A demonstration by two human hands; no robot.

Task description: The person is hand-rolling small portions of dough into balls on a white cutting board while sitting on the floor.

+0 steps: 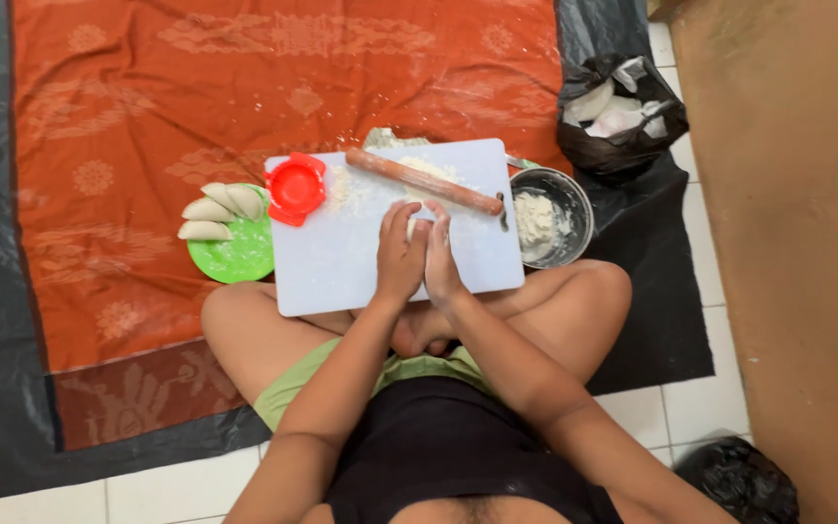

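While both hands press together around a dough lump (418, 226), left hand (398, 260) and right hand (441, 264) hover over the white board (341, 257). Beyond them on the board lies a rolling pin (424, 180); a flour bowl (574, 209) sits right of the board, a red mould (295, 187) at its left corner.

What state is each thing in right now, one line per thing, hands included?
Left hand: pressed against the right, dough between.
Right hand: cupped around the dough.
Dough piece: held between both palms.
Rolling pin: lying idle on the board.
White board: floured.
Red mould: open, empty.
Green plate: holds three folded dumplings.
Metal bowl: holds flour.
Black bag: open.
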